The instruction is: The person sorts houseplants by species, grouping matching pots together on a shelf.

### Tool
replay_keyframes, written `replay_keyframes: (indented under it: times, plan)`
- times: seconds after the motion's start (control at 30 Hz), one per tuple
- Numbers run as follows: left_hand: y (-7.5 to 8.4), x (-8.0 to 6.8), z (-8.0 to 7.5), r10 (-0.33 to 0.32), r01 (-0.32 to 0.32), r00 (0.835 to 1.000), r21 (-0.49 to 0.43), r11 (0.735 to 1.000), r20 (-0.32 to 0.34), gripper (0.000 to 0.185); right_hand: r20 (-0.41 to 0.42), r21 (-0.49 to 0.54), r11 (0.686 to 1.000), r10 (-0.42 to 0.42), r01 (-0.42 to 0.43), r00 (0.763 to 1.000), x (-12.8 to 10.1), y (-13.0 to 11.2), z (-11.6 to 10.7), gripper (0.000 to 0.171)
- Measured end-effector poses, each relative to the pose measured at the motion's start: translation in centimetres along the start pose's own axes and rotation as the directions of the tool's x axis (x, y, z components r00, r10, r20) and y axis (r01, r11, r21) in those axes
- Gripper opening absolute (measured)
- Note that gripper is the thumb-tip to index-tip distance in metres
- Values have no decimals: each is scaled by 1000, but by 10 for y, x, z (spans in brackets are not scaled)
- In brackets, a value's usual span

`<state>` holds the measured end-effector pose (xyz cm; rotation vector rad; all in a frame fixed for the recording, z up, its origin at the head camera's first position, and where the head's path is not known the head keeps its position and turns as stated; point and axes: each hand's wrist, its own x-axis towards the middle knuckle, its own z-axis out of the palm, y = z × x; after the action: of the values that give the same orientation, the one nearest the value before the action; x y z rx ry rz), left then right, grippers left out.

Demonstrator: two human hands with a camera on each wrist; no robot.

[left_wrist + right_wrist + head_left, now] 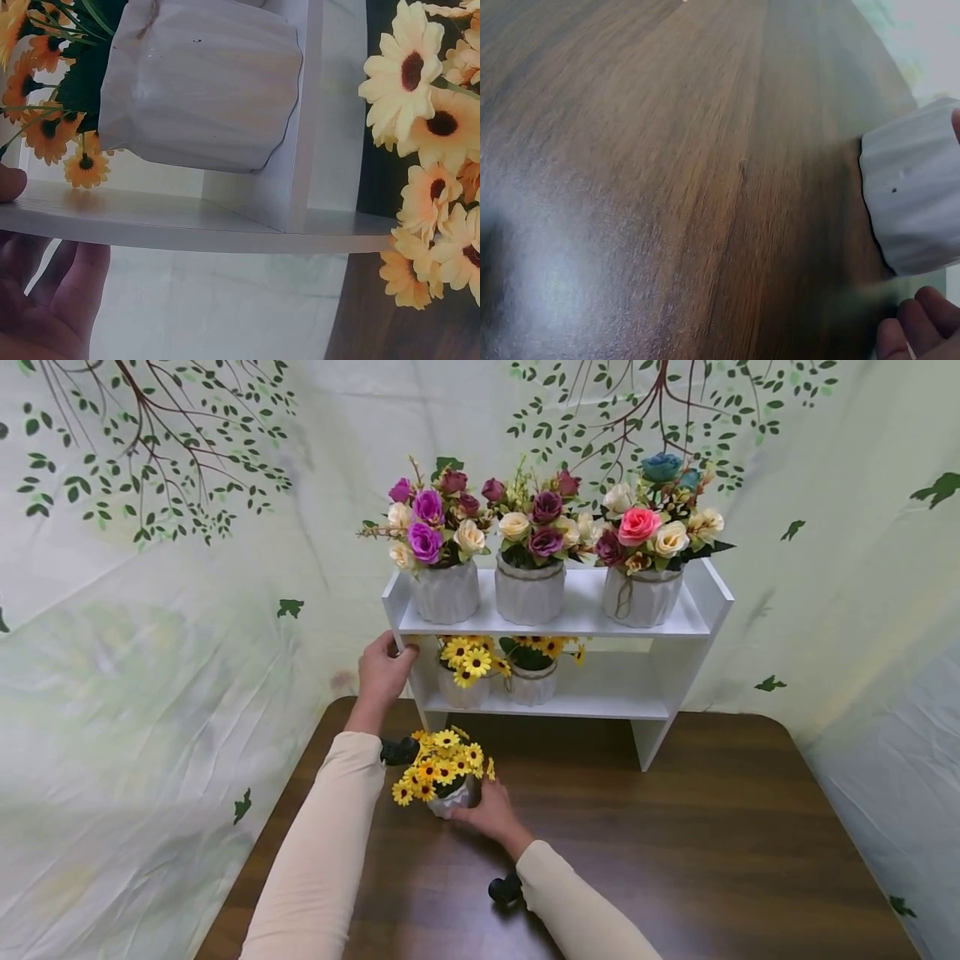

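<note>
A small two-tier white shelf point(551, 706) stands on the brown table. My left hand point(382, 675) grips its left side panel, the thumb inside and the fingers point(79, 289) outside. On the table before the shelf's left end is a whitish pot of yellow daisies point(450, 803). My right hand point(497, 817) holds that pot from its right side; the right wrist view shows the pot's wall point(915, 187) between thumb and fingers. Two similar pots of yellow flowers, a left one point(465, 692) and a right one point(532, 685), sit on the lower tier.
The upper tier bears three pots of artificial roses: a left pot point(447, 595), a middle pot point(530, 596) and a right pot point(642, 597). Behind the wooden table point(697, 852) hangs a pale leaf-patterned cloth point(345, 560).
</note>
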<state>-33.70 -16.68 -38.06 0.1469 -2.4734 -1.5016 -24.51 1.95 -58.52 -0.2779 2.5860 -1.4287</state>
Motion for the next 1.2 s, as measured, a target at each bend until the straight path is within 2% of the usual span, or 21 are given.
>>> replay_keyframes:
  times: [0.23, 0.4, 0.53, 0.63, 0.73, 1.2]
  plan:
    - [0, 0, 2, -3, 3, 1000, -10, 1000, -5, 40, -1, -48, 999, -17, 17, 1000, 3, -6, 7, 82]
    - [-1, 1, -1, -11, 11, 1000, -1, 1000, -13, 41, 0, -43, 999, 22, -22, 1000, 5, -15, 14, 84]
    - [1, 2, -1, 5, -5, 1000, 1, 1000, -15, 40, -66, 7, 999, 42, -41, 997, 9, -19, 19, 84]
    - [2, 1, 0, 7, -7, 1000, 9, 1000, -1, 40, -138, 44, 999, 34, -28, 990, 10, -18, 25, 81]
    - [2, -1, -1, -8, 8, 1000, 14, 1000, 6, 39, -177, 68, 998, 9, 4, 984, 8, -15, 30, 80]
    - [2, 0, 3, 0, 1, 1000, 12, 1000, -18, 39, -171, 129, 991, -17, 40, 985, 1, -7, 21, 82]
